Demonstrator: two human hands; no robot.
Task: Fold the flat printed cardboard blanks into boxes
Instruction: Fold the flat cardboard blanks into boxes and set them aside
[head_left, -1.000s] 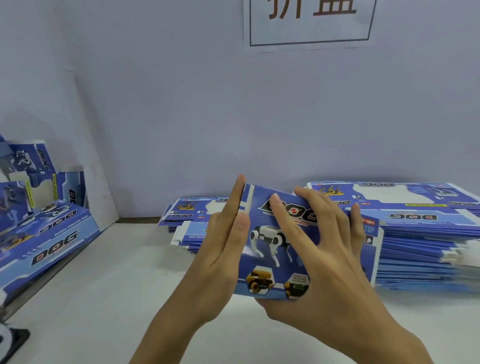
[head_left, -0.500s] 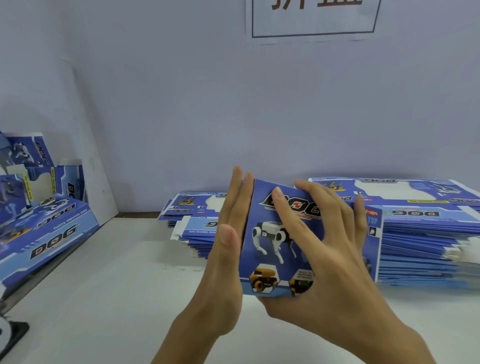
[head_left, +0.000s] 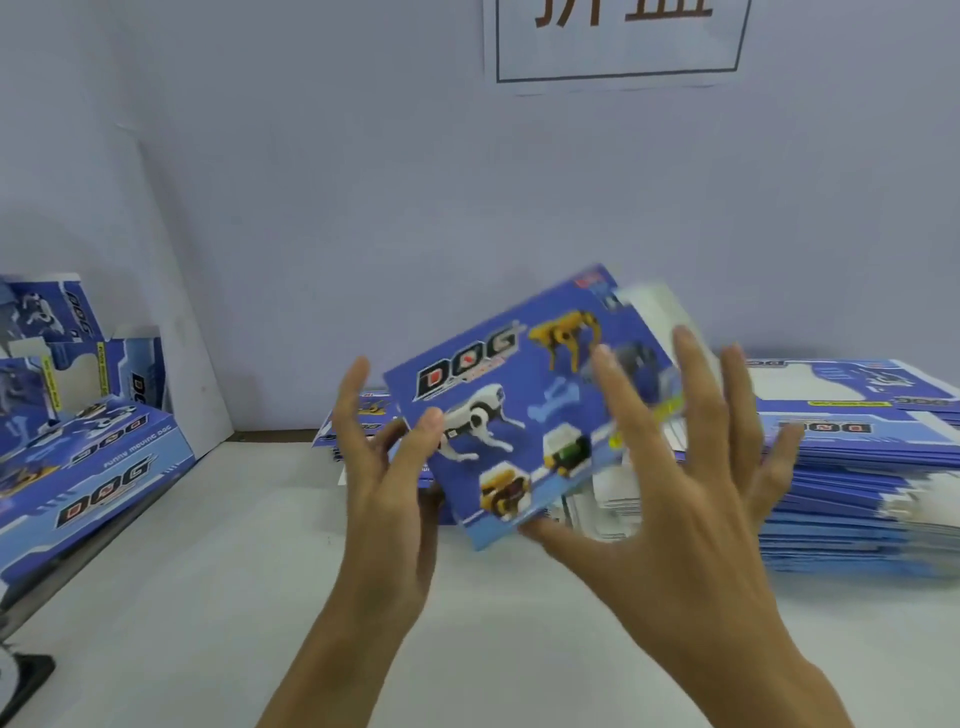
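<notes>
A pale wall with a framed paper sign (head_left: 615, 41) backs the white surface (head_left: 218, 582) I'm watching. My left hand (head_left: 387, 499) pinches the lower left edge of the blue printed box (head_left: 524, 410) between thumb and fingers (head_left: 355, 387), holding it tilted above the surface, while my right hand (head_left: 670, 499) spreads straight fingers in front of its right side; whether they touch it I can't tell. Behind lies the stack of flat blanks (head_left: 852, 467), and folded boxes (head_left: 78, 426) sit at far left.
</notes>
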